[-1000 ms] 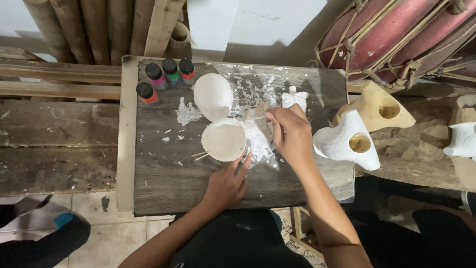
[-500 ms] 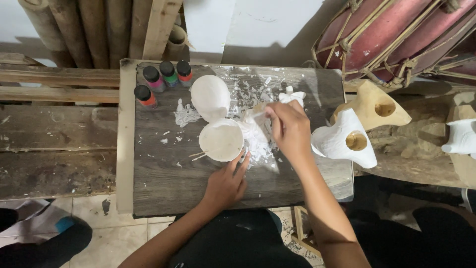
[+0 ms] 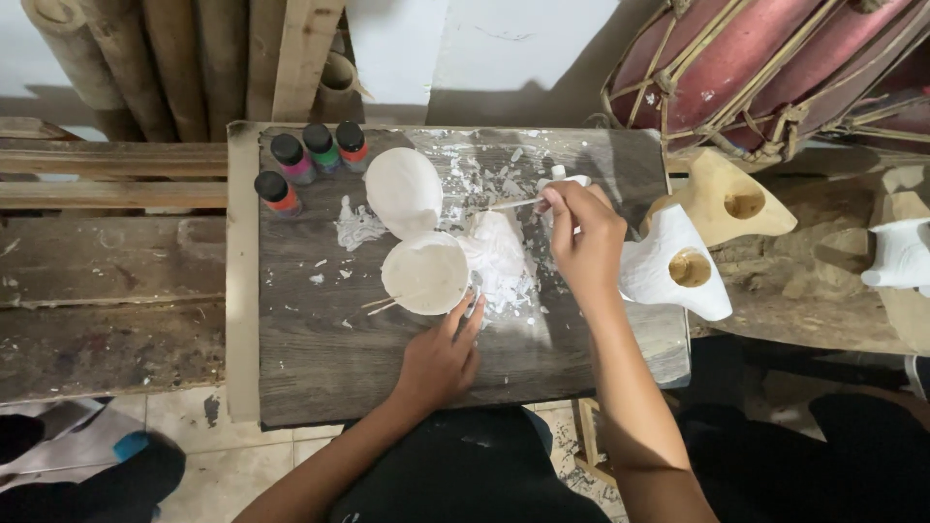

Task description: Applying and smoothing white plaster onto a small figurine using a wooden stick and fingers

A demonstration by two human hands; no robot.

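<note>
In the head view, a thin brush point(image 3: 513, 203) is pinched between the fingers point(image 3: 560, 201) of the right hand point(image 3: 586, 242), its tip pointing away to the side of the thumb, above the paint-smeared middle of the wooden surface point(image 3: 320, 349). A small white piece point(image 3: 562, 180) is seen just beyond the same fingertips; whether it is touched cannot be told. The left hand point(image 3: 438, 356) is laid flat on the surface, its fingers point(image 3: 469, 315) held close together and stretched forward, the tips touching the near rim of a round white dish point(image 3: 424, 273). Two thin sticks point(image 3: 380, 305) are seen against the dish's rim, beside these fingertips on the little-finger side. Just beyond the dish an oval white shape point(image 3: 403, 190) is laid, and between the two hands a white lump point(image 3: 504, 261) is spread over the paint smears. Well beyond the left fingers, four small paint bottles point(image 3: 308, 160) with dark caps are grouped near the far corner. Outside the right hand, a white-painted carved figure point(image 3: 659, 271) and a bare wooden one point(image 3: 722, 194) are placed at the surface's edge.
</note>
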